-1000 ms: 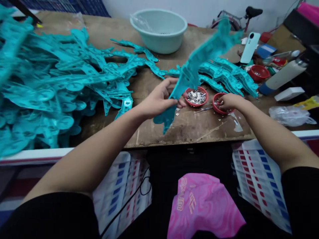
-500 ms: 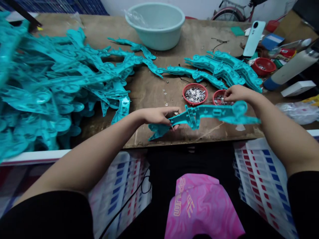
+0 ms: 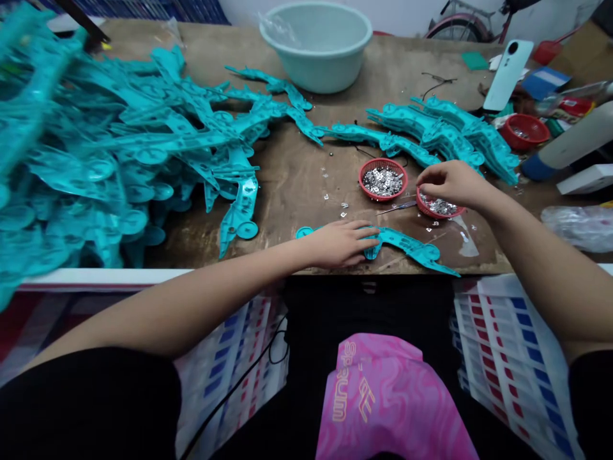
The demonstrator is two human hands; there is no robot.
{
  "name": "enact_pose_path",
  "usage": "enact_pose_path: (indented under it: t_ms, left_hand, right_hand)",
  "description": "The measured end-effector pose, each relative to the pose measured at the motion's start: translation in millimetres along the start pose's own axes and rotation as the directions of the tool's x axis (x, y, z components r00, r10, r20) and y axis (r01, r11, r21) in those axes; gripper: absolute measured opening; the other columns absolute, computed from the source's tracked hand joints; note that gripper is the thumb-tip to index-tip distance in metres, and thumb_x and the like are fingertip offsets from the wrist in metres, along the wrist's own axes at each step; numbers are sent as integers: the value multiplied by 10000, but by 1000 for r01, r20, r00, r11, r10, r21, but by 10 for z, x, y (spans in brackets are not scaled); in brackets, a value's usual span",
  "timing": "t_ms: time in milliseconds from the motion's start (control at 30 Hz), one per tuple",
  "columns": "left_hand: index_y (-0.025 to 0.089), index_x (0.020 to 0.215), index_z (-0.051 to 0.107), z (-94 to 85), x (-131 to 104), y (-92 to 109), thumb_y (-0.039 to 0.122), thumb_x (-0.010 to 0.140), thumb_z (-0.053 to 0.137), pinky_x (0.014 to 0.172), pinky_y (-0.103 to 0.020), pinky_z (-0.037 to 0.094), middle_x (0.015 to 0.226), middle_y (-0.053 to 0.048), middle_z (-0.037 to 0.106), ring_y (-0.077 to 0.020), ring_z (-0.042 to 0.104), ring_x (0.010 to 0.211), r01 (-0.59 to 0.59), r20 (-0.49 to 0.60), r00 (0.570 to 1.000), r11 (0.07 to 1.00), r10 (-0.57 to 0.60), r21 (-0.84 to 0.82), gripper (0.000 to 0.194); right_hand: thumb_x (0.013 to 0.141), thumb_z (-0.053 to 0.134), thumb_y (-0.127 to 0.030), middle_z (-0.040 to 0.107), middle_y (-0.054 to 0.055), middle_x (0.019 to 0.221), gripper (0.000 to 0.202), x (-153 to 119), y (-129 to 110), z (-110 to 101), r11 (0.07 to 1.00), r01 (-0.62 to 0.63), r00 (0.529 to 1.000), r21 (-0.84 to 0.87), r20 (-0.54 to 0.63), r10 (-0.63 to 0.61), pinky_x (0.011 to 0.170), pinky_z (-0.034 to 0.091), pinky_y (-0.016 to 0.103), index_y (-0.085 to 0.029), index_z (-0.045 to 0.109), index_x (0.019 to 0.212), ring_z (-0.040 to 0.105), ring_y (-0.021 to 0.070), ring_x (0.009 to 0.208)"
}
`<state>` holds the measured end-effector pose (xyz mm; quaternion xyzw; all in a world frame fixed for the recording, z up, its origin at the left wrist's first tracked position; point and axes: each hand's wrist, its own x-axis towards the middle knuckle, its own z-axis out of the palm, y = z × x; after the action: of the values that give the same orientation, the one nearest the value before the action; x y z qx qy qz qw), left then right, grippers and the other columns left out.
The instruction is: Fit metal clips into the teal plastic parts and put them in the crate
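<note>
A long, curved turquoise plastic part (image 3: 412, 246) lies at the table's front edge. My left hand (image 3: 341, 244) rests across its left half, fingers stretched out and lying over it. Over the right red basket (image 3: 443, 213), which contains small shiny metal pieces, my right hand (image 3: 453, 182) is closed in a pinch. Whatever its fingertips hold is hidden. Left of it stands another red basket (image 3: 363, 186), full of small metal pieces. A thin pointed tool (image 3: 400, 207) lies between the baskets.
A big heap of turquoise parts (image 3: 119, 140) covers the left side. More parts (image 3: 426, 128) lie behind the baskets. At the back stands a pale basin (image 3: 325, 64). A phone (image 3: 508, 75), a bottle (image 3: 569, 140) and a third red basket (image 3: 524, 131) are on the right.
The turquoise part, held up in my left hand before, now lies on the table with that hand flat on it. My right hand stays at the right basket. The view has shifted slightly.
</note>
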<state>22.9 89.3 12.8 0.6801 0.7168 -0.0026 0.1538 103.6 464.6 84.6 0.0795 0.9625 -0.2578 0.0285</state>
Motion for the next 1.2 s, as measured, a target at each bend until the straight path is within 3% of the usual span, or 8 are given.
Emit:
enact_pose_path:
  t_ms: [133,400,567,733,800,967,1067,1200]
  left_hand:
    - [295,2051,491,191,57,4,574,1299,698,1532,-642,529,2158,-137,372,-472,479,1951,52,37,998,998,-54,42,828]
    - [307,2038,518,83,93,57,555,1299,670,1351,-592,631,2147,-122,420,-480,570,1849,88,7,996,992,-88,86,794]
    - [297,1893,682,22,91,35,539,1300,655,1252,-528,659,2056,-147,574,-453,698,1701,96,-24,995,983,-94,155,640]
    - [121,1623,814,35,111,36,618,1262,721,1465,-649,544,1792,-298,759,-511,676,1739,168,-131,981,970,-146,174,621]
    - [97,1746,743,45,117,45,609,1250,744,1533,-674,485,1912,-312,671,-526,582,1848,156,-127,982,979,-139,131,712]
    - [228,2095,356,71,103,31,592,1276,686,1561,-655,489,2185,-145,313,-468,365,2018,66,56,996,997,-68,40,954]
    - [221,2115,298,100,99,12,617,1267,697,1535,-653,518,2184,-158,304,-481,360,2020,115,50,992,992,-117,49,1018]
    - [200,2106,319,154,110,24,614,1242,741,1523,-656,516,2187,-217,258,-501,343,2024,121,9,993,991,-122,58,1047]
  right_hand:
    - [1058,891,-478,910,94,1024,343,-7,-103,237,995,88,981,37,168,-93,890,668,367,-184,1011,1188,857,282,934]
    - [1020,856,-225,955,55,1206,296,1,-238,624,981,184,910,-57,386,-148,1107,692,385,-224,1051,1242,908,294,1070]
    - [1029,825,-258,950,48,1163,338,-25,-231,635,984,175,941,-38,301,-155,1141,719,423,-250,1062,1270,903,323,1109]
    - [1099,842,-337,927,76,1098,301,-60,-198,624,990,130,961,53,240,-139,1133,738,493,-259,1054,1298,890,333,1063]
    - [1101,904,-393,907,79,1044,311,-49,-158,652,990,126,957,66,253,-139,1138,737,494,-256,1040,1344,888,330,1057]
    - [1041,1028,-512,860,72,955,363,42,26,781,991,24,939,130,336,-67,984,750,469,-221,1001,1258,876,307,919]
    - [992,1070,-618,841,81,934,425,76,103,849,982,54,936,179,334,-112,950,758,477,-221,1000,1128,850,301,869]
    - [999,1055,-611,851,96,936,439,44,14,910,978,36,943,207,317,-102,952,761,503,-217,1031,1191,835,316,859]
